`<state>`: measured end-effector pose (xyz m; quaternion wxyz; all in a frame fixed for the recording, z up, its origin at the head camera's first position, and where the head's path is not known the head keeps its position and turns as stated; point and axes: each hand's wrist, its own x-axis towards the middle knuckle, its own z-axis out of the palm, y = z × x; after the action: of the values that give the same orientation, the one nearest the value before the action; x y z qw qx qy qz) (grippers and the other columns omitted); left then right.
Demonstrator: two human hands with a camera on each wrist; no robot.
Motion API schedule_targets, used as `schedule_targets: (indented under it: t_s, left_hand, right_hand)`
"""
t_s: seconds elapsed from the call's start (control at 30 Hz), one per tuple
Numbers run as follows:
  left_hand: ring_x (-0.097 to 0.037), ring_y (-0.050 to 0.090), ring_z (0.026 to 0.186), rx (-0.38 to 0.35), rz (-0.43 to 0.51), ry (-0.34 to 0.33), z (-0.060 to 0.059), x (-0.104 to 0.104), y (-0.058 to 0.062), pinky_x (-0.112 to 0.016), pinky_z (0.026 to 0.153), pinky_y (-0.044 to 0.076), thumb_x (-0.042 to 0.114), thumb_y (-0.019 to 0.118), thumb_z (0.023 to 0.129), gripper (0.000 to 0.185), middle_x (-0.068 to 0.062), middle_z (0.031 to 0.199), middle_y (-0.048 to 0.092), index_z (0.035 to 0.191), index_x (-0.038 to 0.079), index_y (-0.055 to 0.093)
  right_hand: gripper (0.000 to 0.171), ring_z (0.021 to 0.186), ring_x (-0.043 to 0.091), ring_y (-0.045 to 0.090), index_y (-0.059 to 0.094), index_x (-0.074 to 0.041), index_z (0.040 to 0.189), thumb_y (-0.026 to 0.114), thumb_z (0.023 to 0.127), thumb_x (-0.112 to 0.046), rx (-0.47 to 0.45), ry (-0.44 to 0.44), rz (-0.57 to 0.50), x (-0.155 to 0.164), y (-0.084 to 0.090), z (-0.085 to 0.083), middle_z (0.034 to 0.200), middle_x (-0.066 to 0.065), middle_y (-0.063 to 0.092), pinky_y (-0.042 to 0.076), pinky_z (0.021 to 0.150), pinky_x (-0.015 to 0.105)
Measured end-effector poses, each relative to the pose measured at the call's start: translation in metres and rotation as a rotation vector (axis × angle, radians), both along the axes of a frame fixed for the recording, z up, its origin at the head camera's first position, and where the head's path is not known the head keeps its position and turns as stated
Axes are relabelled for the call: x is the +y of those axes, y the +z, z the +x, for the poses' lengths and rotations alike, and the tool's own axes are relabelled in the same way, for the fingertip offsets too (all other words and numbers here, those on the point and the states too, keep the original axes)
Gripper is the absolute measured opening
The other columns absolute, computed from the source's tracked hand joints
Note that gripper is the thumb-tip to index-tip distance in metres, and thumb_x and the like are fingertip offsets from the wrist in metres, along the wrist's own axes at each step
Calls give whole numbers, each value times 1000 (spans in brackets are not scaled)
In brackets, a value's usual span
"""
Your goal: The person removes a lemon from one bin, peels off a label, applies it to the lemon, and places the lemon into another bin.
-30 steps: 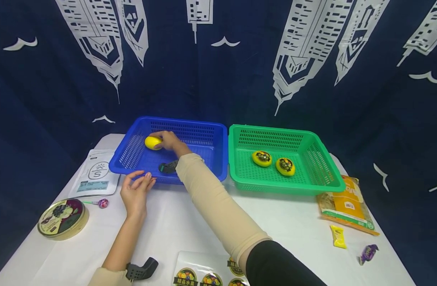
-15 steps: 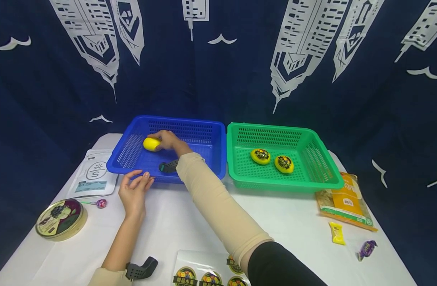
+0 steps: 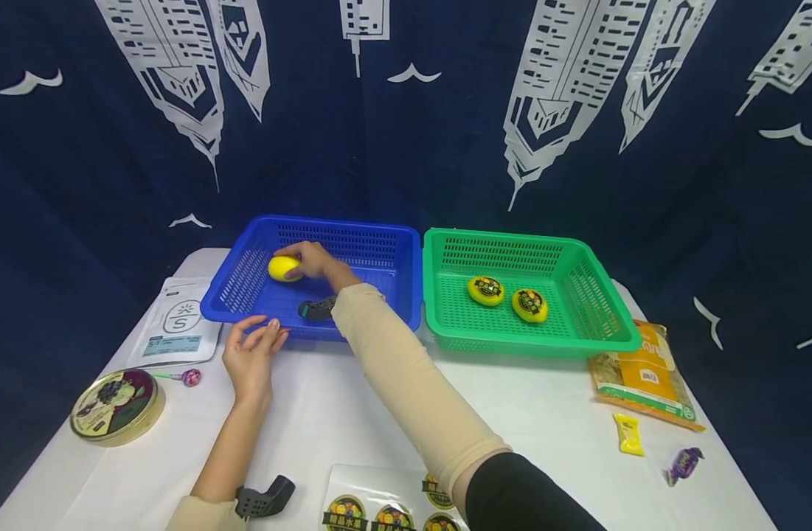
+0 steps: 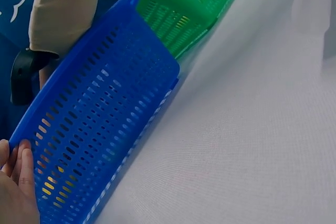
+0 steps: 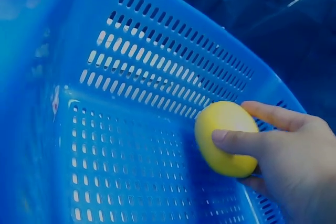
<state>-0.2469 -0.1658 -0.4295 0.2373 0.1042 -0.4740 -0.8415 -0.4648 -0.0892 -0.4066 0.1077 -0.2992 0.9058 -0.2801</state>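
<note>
**Right hand holds a yellow lemon inside the blue basket**

The right hand (image 3: 313, 259) reaches into the blue basket (image 3: 379, 243) and grips a lemon (image 3: 282, 268), thumb and fingers curled round it. In the right wrist view the thumb (image 5: 239, 141) presses across the front of the lemon (image 5: 224, 137) and another finger lies along its top. The lemon sits low in the basket's far left part, near the slotted back wall; whether it touches the floor cannot be told.

The left hand (image 3: 251, 352) rests on the table (image 3: 326, 413) at the basket's near rim, fingers straight and loosely spread, tips touching the blue wall. The left wrist view shows the fingertips (image 4: 21, 153) against the basket's outer side (image 4: 105, 124).

A green basket (image 3: 605, 324) stands just beside the blue one, to its right, with two labelled lemons (image 3: 487, 290) lying in it side by side. A round tin (image 3: 116, 405), a lollipop (image 3: 190, 377) and a white pouch (image 3: 176, 324) lie to the left. A sticker sheet (image 3: 372, 509) is at the near edge. An orange packet (image 3: 644, 383) and two sweets (image 3: 628, 435) lie to the right.
</note>
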Motion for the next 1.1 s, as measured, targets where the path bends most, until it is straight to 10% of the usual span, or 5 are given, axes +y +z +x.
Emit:
schedule_targets:
  t_s: [0.53, 1.1]
  left_hand:
    - [-20, 68, 68, -11, 3, 5, 5, 0, -7, -31, 71, 56, -3, 67, 80, 21, -9, 69, 65, 97, -3, 54]
    - [-19, 68, 69, -35, -81, -10, -2, -2, -3, -31, 73, 55, 0, 67, 81, 22, -8, 70, 66, 99, -2, 54]
  right_hand:
    - [51, 96, 9, 55, 57, -20, 127, 74, 79, -23, 121, 127, -286, 20, 58, 49, 123, -2, 58, 45, 81, 12]
    - [46, 121, 11, 46, 57, -19, 127, 68, 83, -28, 401, 375, -237, 146, 96, 181, 129, -1, 55, 42, 97, 28]
